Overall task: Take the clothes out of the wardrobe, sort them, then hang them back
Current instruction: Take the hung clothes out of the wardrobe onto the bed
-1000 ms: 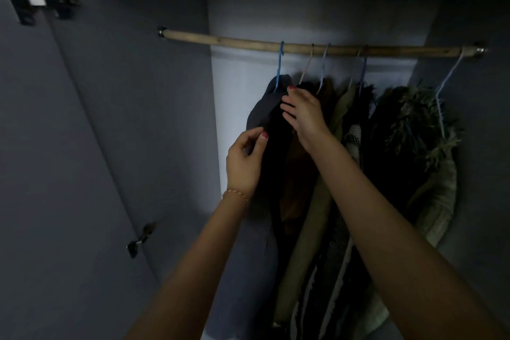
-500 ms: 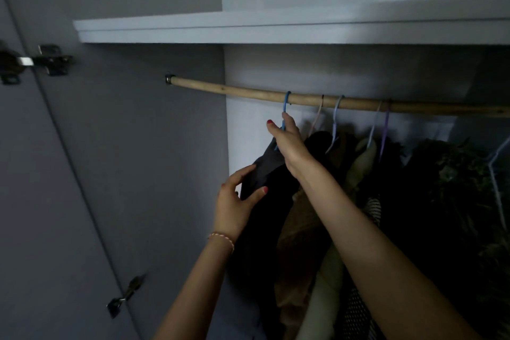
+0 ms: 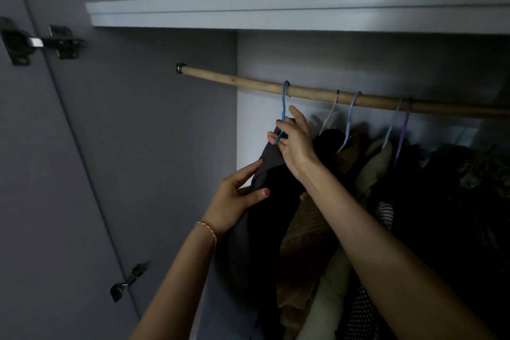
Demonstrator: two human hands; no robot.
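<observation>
Nearest to the camera, the left hand [image 3: 234, 199] pinches the edge of the dark garment [image 3: 265, 188] between thumb and fingers, low on its shoulder. Above it, the right hand [image 3: 294, 143] curls its fingers round the neck of the blue hanger [image 3: 284, 102], which sits on the rod [image 3: 317, 92], first in the row. To take it out well, I think the right hand should lift the hook straight up and over the rod, then draw it toward the person, while the left hand carries the cloth, so the neighbour hangers [image 3: 350, 116] behind are not dragged along.
</observation>
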